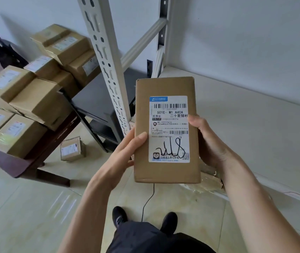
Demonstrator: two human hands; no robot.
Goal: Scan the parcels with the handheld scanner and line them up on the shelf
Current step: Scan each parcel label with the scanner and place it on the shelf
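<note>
Labelled parcel (166,130) between left hand (125,152) and right hand (207,141).

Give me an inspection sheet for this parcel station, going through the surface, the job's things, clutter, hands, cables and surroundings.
Surface: pale shelf board, bare where visible; its front corner looks chipped.
Job's things: cardboard parcel held above the shelf edge, shipping label facing the camera with handwriting on it; handheld scanner not seen.
Clutter: stacked parcels on a dark table at left; one small parcel on the floor.
Hands: left hand and right hand grip the parcel's long sides.
Cables: thin black cable hanging below the parcel toward the floor.
Surroundings: slotted shelf upright, white wall, tiled floor, the person's black shoes.
</note>
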